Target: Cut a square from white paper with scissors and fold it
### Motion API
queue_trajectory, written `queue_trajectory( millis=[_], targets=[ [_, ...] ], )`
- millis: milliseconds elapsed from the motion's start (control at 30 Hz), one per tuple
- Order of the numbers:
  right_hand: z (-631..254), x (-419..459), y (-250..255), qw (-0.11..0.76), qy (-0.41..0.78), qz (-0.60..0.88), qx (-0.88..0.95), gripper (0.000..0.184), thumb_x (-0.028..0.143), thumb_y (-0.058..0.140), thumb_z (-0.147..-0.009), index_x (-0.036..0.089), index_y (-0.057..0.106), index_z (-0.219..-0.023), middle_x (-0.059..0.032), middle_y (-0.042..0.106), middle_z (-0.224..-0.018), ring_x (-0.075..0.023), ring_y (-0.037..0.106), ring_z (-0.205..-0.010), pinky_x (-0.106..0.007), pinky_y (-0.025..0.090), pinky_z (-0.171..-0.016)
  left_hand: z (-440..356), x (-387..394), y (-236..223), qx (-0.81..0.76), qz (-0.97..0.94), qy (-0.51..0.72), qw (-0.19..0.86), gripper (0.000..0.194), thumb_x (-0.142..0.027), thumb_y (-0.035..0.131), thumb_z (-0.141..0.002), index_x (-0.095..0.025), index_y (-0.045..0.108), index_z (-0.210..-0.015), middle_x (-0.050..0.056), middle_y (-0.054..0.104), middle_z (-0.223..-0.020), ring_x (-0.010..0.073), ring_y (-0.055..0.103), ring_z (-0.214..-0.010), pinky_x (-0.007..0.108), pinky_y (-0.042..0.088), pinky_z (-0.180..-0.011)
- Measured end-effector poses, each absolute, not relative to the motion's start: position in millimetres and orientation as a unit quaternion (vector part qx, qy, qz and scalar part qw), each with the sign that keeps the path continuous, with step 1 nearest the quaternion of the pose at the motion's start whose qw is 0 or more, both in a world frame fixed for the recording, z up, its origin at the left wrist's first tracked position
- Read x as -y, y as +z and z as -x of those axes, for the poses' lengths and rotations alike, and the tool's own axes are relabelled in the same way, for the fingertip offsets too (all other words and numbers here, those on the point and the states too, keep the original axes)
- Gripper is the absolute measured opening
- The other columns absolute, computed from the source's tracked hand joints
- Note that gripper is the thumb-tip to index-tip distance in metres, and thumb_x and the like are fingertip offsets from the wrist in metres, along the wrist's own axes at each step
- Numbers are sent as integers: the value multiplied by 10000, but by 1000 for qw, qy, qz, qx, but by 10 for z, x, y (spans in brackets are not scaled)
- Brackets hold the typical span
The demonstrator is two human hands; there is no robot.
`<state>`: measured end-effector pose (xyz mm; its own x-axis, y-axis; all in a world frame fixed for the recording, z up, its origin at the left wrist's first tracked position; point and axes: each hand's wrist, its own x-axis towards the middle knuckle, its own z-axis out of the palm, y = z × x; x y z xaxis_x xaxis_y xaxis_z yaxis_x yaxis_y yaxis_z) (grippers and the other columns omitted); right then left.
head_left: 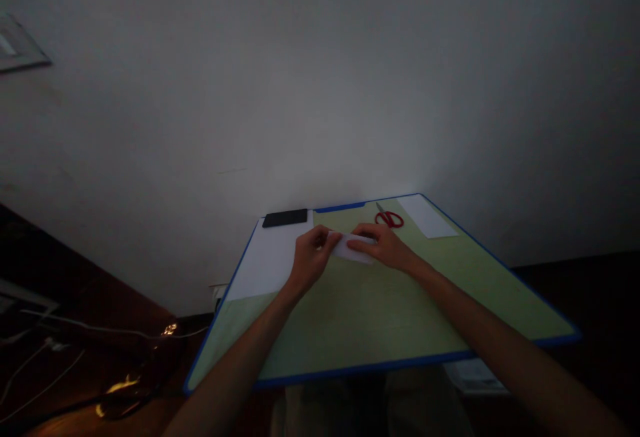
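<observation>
A small folded piece of white paper (356, 251) lies on a green board with a blue rim (380, 364). My left hand (311, 258) pinches the paper's left end with curled fingers. My right hand (383, 245) presses down on its right part, fingers together and pointing left. Both hands meet near the middle of the board's far half.
A large white sheet (267, 258) covers the board's far left. A black phone (285, 218) lies at the far left edge, red-handled scissors (389, 218) and a smaller white sheet (427, 216) at the far right. White cables (60, 340) run over the dark floor at left. A pale wall stands behind.
</observation>
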<state>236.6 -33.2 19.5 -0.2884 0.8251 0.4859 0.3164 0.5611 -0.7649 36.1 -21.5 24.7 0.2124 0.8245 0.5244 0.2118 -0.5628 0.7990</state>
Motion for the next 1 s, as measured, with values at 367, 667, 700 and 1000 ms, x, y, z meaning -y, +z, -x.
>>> queue_trajectory(
  millis=[367,667,700,1000],
  targets=[
    [-2428,341,313,594,308,392,632,249,388,779,-735,190,690,-857,-20,702,-801,-177,640,-715,-290,497,-635,-351,259,281,-344,-826,344,284,215,-366,671,-858,-158,677,-804,12,669,-717,121,595,-638,228,459,-582],
    [-2272,434,252,581,213,331,712,433,327,775,-788,260,603,-1180,-52,682,-1049,-208,654,-915,-355,524,-810,-371,245,207,-293,-814,449,223,206,-342,618,-913,-166,650,-811,12,639,-740,117,616,-642,229,509,-601],
    [-2267,430,244,602,214,326,697,461,326,785,-779,258,576,-1184,-54,672,-1050,-206,652,-908,-356,529,-802,-369,237,202,-289,-809,458,229,206,-344,617,-915,-165,650,-818,15,640,-754,116,622,-641,230,520,-599],
    [-2262,506,336,615,87,323,714,261,268,759,-799,260,634,-1028,-85,526,-1327,-254,556,-1173,-448,488,-960,-376,214,147,-295,-811,493,111,137,-299,600,-932,-177,657,-907,18,649,-790,110,618,-662,203,531,-562]
  ],
)
